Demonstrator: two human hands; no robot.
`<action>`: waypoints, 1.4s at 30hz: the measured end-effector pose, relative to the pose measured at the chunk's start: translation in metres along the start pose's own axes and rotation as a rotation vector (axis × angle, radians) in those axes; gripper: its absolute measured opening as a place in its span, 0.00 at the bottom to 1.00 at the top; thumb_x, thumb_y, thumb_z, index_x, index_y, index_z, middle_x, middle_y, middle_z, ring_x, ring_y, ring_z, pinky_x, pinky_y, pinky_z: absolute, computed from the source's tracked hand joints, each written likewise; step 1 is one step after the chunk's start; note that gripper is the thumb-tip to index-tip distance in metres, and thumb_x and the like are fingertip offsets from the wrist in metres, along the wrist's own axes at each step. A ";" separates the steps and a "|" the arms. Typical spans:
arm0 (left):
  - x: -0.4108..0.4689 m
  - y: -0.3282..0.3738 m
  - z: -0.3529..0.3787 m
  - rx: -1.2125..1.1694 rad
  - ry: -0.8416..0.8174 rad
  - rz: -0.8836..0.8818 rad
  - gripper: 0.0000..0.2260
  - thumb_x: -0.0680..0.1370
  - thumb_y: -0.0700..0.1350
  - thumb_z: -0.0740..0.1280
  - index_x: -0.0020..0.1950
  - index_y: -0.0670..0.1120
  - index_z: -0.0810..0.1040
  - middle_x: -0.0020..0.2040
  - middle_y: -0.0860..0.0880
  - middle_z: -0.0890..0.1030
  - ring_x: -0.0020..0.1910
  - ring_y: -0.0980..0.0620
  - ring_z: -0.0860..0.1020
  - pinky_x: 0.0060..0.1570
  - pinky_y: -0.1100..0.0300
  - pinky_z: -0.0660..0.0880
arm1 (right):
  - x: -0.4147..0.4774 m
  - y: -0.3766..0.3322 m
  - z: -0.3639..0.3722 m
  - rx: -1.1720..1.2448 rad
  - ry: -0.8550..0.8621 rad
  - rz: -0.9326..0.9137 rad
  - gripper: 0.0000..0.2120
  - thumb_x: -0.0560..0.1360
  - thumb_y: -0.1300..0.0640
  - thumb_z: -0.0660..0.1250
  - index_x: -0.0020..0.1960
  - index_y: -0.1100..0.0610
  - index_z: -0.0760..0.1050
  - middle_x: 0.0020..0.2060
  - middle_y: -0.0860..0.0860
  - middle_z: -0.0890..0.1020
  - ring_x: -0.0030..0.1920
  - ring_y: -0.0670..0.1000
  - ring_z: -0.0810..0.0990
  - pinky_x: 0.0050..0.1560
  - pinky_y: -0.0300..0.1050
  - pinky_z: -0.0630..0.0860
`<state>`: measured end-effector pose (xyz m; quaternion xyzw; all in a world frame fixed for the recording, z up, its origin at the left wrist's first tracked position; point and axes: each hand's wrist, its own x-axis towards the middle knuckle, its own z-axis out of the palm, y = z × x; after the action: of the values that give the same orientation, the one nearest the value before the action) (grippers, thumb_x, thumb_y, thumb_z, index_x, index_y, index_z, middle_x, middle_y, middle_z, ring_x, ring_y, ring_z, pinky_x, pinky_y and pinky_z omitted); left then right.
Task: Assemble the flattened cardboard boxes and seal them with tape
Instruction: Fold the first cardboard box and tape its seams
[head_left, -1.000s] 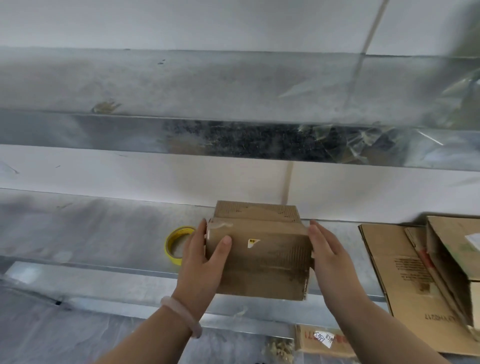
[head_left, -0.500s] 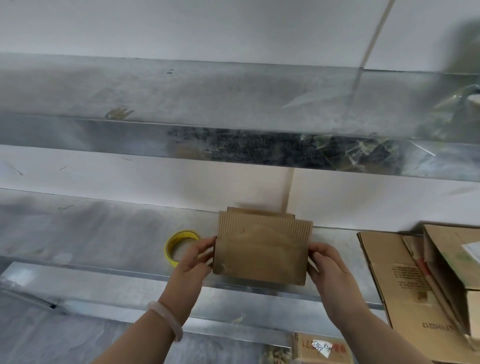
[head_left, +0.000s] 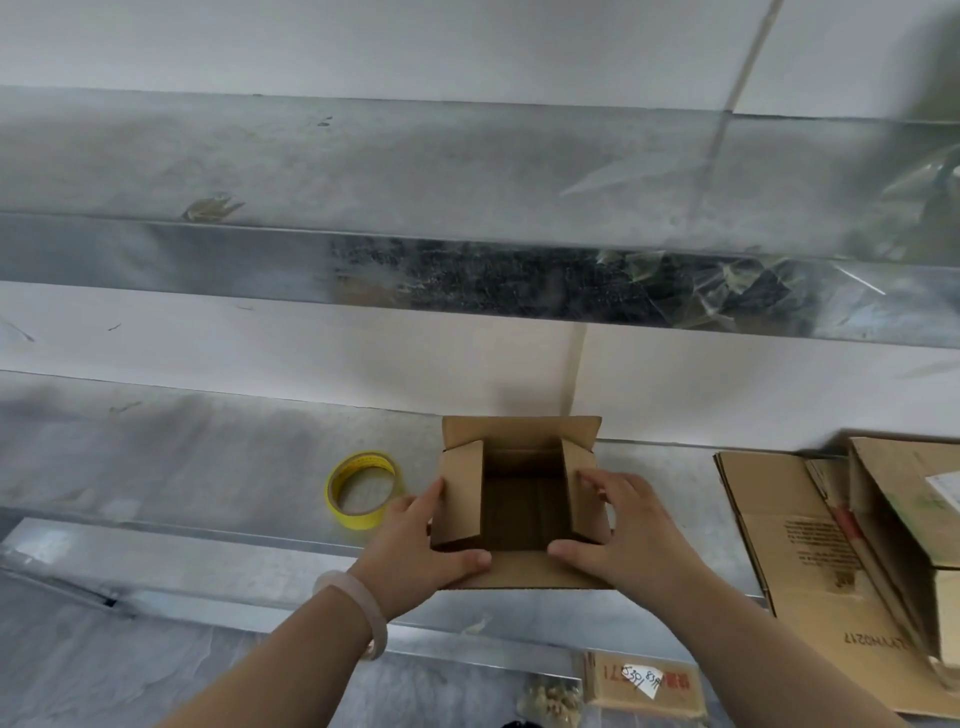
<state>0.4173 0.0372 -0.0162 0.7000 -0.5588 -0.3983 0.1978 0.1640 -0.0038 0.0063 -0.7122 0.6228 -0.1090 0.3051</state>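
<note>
A small brown cardboard box (head_left: 519, 569) stands on the metal shelf (head_left: 208, 467), its open top facing me and all flaps up or spread. My left hand (head_left: 415, 551) holds its left side, fingers along the outer wall and thumb on the near flap. My right hand (head_left: 618, 530) holds the right side, fingers over the right flap and thumb on the near flap. A yellow tape roll (head_left: 363, 488) lies flat just left of the box. Flattened cardboard boxes (head_left: 789, 545) are stacked at the right.
A second metal shelf (head_left: 467, 208) runs above, with crumpled clear film (head_left: 727, 291) at its right. Another brown box (head_left: 914, 519) sits on the flat stack at the far right. Below the shelf edge lies a labelled carton (head_left: 644, 680).
The box was turned over from closed side facing me to open top up, then set down on the shelf. Both hands shifted from its sides onto the flaps.
</note>
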 end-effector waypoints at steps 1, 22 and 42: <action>-0.001 0.002 0.003 0.034 0.057 0.011 0.46 0.64 0.63 0.76 0.76 0.55 0.57 0.62 0.54 0.63 0.59 0.53 0.71 0.58 0.61 0.71 | 0.002 -0.004 0.004 -0.068 0.033 0.002 0.39 0.64 0.34 0.74 0.69 0.40 0.61 0.61 0.40 0.64 0.61 0.46 0.69 0.59 0.43 0.72; -0.039 0.024 -0.038 -0.462 0.610 -0.030 0.16 0.79 0.52 0.63 0.31 0.63 0.78 0.33 0.56 0.81 0.39 0.53 0.79 0.44 0.53 0.79 | -0.027 -0.018 -0.019 0.745 0.329 0.033 0.06 0.78 0.50 0.66 0.50 0.38 0.75 0.42 0.34 0.81 0.38 0.38 0.83 0.34 0.29 0.77; -0.202 -0.207 -0.271 -0.626 0.977 -0.191 0.12 0.77 0.44 0.66 0.48 0.63 0.81 0.44 0.65 0.83 0.44 0.66 0.80 0.40 0.72 0.73 | -0.016 -0.347 0.202 0.823 -0.082 -0.259 0.11 0.80 0.56 0.64 0.60 0.44 0.76 0.50 0.44 0.83 0.43 0.45 0.85 0.37 0.32 0.77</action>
<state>0.7457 0.2426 0.0657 0.7579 -0.1931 -0.1919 0.5929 0.5531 0.0854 0.0483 -0.6072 0.4204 -0.3572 0.5718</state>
